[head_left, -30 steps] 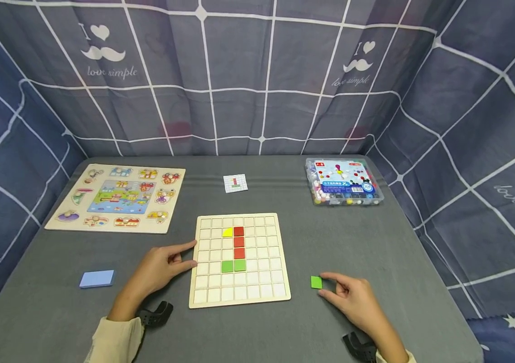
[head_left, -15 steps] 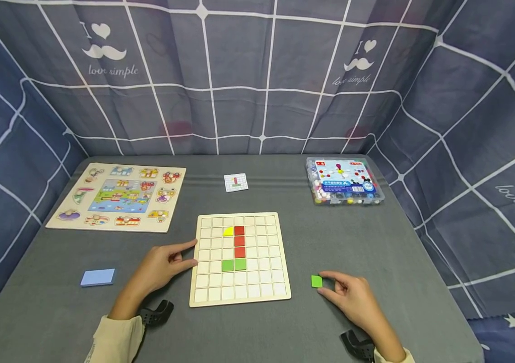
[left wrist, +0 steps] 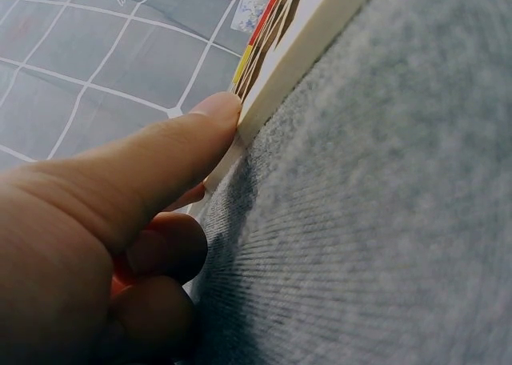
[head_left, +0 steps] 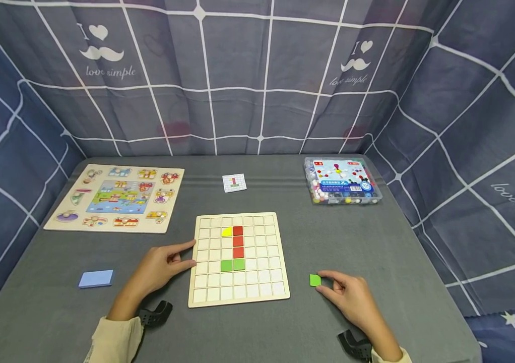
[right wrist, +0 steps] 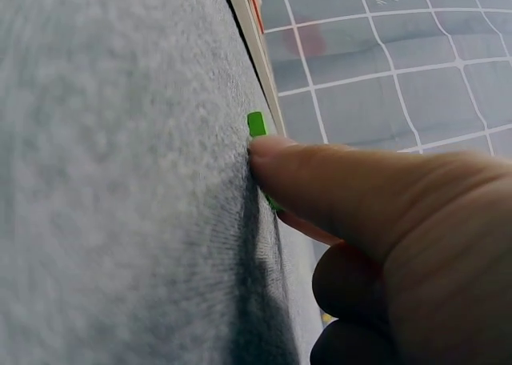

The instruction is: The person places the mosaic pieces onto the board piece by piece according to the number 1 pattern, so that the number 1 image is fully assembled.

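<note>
A square wooden grid board [head_left: 264, 288] lies flat in the middle of the table in the head view. On it are one yellow tile [head_left: 227, 232], a column of red tiles [head_left: 238, 241] and two green tiles [head_left: 232, 265]. My left hand [head_left: 159, 268] touches the board's left edge with thumb and index fingertips, its other fingers curled under. To the board's right, my right hand [head_left: 348, 295] pinches a loose green square tile [head_left: 314, 280] between thumb and index finger. In the right wrist view this tile [right wrist: 256, 124] sits low, close over the cloth.
A small pattern card [head_left: 234, 183] lies behind the board. At the back left is a wooden picture puzzle [head_left: 173, 201], with a light blue block [head_left: 96, 279] nearer me. A clear plastic box [head_left: 343, 181] of colourful parts stands back right. Curtains surround the grey table [head_left: 312, 333].
</note>
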Available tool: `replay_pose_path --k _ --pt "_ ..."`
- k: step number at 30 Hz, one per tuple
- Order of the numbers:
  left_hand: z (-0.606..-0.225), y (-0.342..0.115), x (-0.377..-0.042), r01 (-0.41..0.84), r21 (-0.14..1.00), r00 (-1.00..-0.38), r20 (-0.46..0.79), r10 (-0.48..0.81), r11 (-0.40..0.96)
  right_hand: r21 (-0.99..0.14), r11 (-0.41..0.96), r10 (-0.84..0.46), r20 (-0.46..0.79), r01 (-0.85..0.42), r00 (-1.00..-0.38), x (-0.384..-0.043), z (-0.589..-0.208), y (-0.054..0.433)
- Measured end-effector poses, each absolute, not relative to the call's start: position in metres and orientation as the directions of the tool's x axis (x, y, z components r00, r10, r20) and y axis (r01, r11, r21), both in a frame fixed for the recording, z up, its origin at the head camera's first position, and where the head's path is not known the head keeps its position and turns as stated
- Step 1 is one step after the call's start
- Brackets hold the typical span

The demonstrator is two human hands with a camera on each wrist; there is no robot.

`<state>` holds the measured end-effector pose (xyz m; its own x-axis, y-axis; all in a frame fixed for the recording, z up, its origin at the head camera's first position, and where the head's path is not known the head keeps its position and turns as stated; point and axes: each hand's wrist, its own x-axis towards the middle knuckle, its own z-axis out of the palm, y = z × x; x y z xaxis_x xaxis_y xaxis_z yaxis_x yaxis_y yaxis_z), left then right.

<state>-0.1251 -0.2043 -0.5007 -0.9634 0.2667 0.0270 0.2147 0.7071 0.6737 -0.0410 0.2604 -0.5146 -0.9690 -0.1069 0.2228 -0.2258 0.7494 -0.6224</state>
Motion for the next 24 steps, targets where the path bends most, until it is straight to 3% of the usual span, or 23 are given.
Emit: replay_pose_path --k 24 --pt "-0.501 -0.203 -0.123 0.211 0.680 -0.965 0.031 0.260 0.702 -0.612 0.732 -0.125 0.310 -0.299 -0.942 -0.044 -0.505 0.252"
